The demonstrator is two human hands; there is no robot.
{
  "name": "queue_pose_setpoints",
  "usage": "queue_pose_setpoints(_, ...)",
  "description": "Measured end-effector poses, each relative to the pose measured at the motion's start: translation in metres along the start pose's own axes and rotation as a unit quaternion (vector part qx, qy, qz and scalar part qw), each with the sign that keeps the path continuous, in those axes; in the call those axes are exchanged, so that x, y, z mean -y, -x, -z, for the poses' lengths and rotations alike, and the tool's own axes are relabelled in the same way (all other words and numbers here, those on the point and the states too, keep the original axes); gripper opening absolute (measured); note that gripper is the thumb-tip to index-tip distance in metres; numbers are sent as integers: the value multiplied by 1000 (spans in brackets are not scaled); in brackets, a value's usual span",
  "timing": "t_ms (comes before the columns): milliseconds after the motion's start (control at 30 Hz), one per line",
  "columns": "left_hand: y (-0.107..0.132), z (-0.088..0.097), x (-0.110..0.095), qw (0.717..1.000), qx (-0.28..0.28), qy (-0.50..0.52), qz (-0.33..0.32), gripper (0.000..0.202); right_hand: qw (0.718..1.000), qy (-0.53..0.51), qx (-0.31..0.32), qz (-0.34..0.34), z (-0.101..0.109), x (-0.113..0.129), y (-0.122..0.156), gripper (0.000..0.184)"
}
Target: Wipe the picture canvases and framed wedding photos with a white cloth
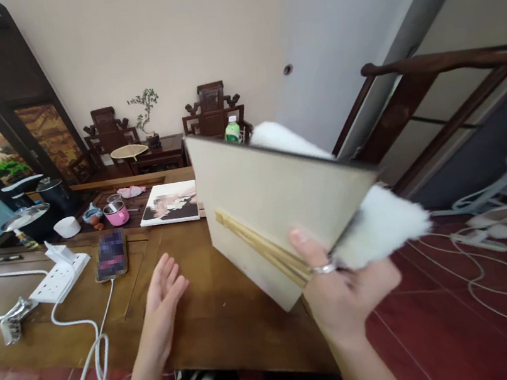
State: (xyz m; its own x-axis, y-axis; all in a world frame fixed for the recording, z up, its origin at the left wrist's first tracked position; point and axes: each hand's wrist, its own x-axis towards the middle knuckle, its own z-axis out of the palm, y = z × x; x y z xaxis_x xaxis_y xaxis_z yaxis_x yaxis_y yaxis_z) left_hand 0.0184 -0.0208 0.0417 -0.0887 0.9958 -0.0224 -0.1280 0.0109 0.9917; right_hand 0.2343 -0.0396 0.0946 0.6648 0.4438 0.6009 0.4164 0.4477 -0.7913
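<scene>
My right hand (345, 290) grips the lower right edge of a beige hardcover book (275, 206), held tilted in the air above the wooden table (216, 322). A fluffy white cloth (382, 221) is pinched behind the book in the same hand, and part of it shows above the top edge. A ring sits on my thumb. My left hand (164, 292) hovers over the table left of the book, fingers stretched out and holding nothing.
A phone (111, 254) on a white cable and a white power strip (59, 273) lie on the left. A picture book (170, 203), pink pot (116, 213), white bowl (67, 226) and kettle stand further back. Carved chairs, a green bottle (232, 131), a stair rail and loose white cables on the red floor surround the table.
</scene>
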Motion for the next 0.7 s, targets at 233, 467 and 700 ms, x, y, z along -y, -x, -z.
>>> queue_pose_setpoints(233,4,-26,20,972,93,155,148,55,945,-207,-101,-230,-10,-14,-5,46)
queue_pose_setpoints(467,-6,-27,20,970,-148,141,129,26,886,-200,24,-417,11,-46,21,52)
queue_pose_setpoints(700,-13,1,2,977,-114,114,139,30,961,-100,-116,-231,49,-71,-6,48)
